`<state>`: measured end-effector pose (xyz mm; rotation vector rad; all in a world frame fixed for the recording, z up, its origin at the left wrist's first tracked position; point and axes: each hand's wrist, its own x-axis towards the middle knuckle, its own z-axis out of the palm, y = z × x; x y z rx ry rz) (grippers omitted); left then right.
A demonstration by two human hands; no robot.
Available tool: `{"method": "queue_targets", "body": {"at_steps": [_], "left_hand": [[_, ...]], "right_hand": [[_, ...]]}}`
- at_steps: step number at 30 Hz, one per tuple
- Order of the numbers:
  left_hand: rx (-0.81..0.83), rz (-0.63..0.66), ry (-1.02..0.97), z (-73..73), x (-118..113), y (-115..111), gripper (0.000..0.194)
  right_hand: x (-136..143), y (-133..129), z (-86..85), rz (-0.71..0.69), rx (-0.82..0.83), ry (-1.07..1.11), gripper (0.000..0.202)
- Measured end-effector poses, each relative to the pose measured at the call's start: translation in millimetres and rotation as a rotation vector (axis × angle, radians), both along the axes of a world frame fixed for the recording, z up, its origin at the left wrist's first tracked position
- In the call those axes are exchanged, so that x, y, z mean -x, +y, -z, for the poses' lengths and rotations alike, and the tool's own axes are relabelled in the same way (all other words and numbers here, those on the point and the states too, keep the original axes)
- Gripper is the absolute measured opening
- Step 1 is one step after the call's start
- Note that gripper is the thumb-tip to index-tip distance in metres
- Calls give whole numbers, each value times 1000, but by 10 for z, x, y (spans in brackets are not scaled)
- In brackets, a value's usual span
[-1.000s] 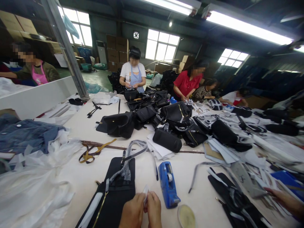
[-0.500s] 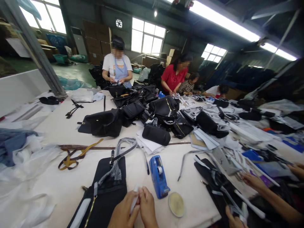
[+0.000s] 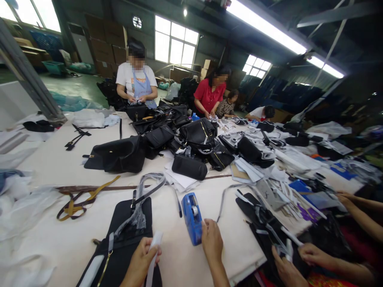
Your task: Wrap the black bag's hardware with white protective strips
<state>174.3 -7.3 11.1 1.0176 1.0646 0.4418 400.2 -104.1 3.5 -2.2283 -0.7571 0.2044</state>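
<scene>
A white strip is pinched in the left hand over the black bag; the right hand, fingers loosely curled, is laid on the tape dispenser just right of it. The dispenser is best steadied while tape is drawn.

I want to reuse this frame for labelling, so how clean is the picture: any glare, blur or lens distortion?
Head view: the ceiling strip lights and windows are blown out white; the wide lens bends the post and table edges; the left hand with its white strip, the right hand and the blue tape dispenser read sharp; far corners are dim.
</scene>
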Motion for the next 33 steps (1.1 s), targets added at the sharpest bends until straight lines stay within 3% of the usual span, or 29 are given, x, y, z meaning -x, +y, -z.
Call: {"method": "queue_targets", "body": {"at_steps": [4,12,17,20,23,27,33], "left_hand": [[48,-17,-41,-87,-25,-20,37],[73,-56,-86,-126,44,-7,38],[97,-49,-105,-150,34,-3,36],[123,-39,-114,-168,28,-7,36],[131,-63,-141,-170,54,-16,33],[169,-84,-167,-115,85,-24,32],[110,-78,-194,-52,76,-34,29]], "right_hand": [[-277,-102,113,0,58,103,29],[-121,-318,66,-48,-2,167,33],[-59,-476,320,53,28,343,38],[-68,-547,465,68,59,333,33],[-53,-616,484,58,89,277,27],[175,-448,243,-62,61,230,26],[832,268,-373,-599,-125,510,28]]}}
